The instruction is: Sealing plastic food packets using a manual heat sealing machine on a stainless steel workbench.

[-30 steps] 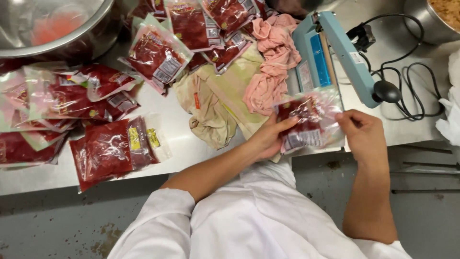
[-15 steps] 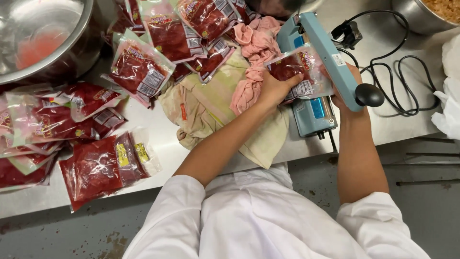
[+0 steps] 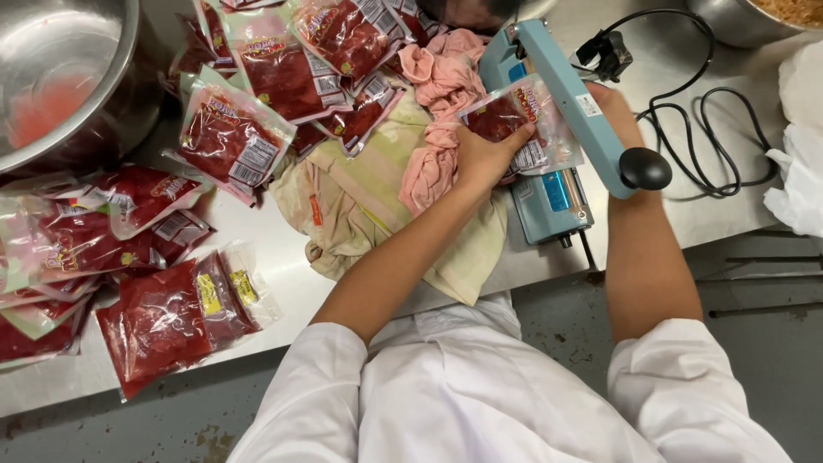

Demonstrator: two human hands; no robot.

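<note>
Clear pouch (image 3: 514, 120) of red meat lies under the raised blue arm of the heat sealer (image 3: 557, 103), its open end slid across the sealing bar, a white label with a bar-code patch showing near its lower edge. Left hand (image 3: 484, 154) is clamped on the pouch's near corner, thumb on top, pressing it flat. Right hand (image 3: 613, 107) is mostly hidden behind the sealer arm, beside the pouch's far edge; whether it grips anything cannot be told. A black knob (image 3: 645, 168) caps the arm's near end, and a black cord (image 3: 694, 129) coils over the steel desk (image 3: 283, 274) to the right.

Just left of the pouch lie a pink cloth (image 3: 441, 103) and a pale yellow-green cloth (image 3: 377, 197). Beyond them, filled pouches (image 3: 283, 69) with red-and-yellow printed tops and white labels overlap in a heap; more pouches (image 3: 163, 317) with yellow tags lie at the near left edge. A steel bowl (image 3: 60, 77) stands at far left.

Half a second ago the pouch sat similarly under the arm; a second ago both hands held it near the desk's front edge, away from the sealer.
</note>
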